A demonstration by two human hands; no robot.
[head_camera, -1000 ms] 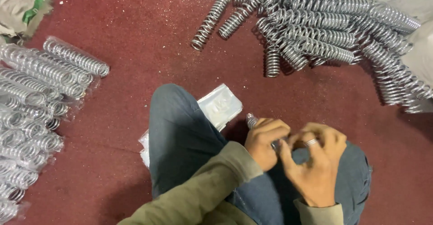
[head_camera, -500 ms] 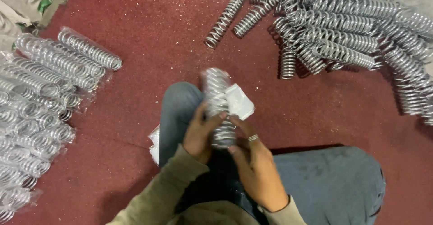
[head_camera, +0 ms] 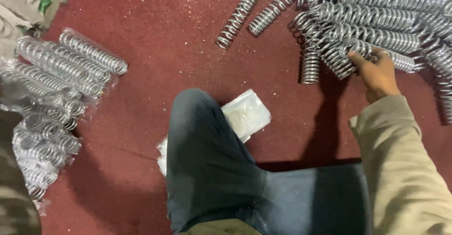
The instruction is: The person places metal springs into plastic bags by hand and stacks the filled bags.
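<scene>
Knee in dark jeans [head_camera: 207, 169] is lying over a stack of clear plastic bags [head_camera: 247, 115] on the red floor [head_camera: 155, 42]. Farther out, right hand [head_camera: 376, 72] is grasping 1 bare metal spring [head_camera: 376, 51] at edge of loose pile [head_camera: 376, 13], fingers curled on it; bagged springs [head_camera: 56, 75] are lying far left. Left hand isn't showing.

The light is fairly bright and falls from up and to my right: my arm throws a dark shadow leftward over the red floor [head_camera: 141, 23], and a darker band lies under my leg [head_camera: 207, 169]. Bare springs [head_camera: 376, 23] glint hard; the bagged springs [head_camera: 61, 70] glare white. My sleeve [head_camera: 405, 169] blurs softly near the edge.
</scene>
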